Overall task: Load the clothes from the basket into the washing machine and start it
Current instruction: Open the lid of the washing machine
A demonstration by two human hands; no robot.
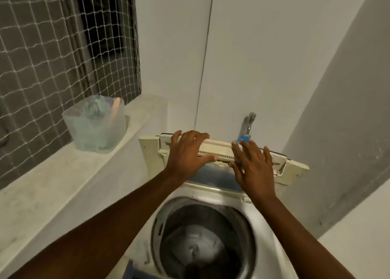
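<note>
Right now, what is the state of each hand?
Left hand: grips the lid.
Right hand: open, flat on the lid.

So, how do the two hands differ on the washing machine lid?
The left hand is near the left end of the lid, its fingers curved over the top edge. The right hand lies further right and lower, its fingers spread and straight. Both touch the raised lid.

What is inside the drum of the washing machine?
Crumpled grey-white cloth lies in the drum, dim and blurred. The drum floor beneath is covered; the near side is cut off by the frame. The left hand grips the raised lid.
</note>
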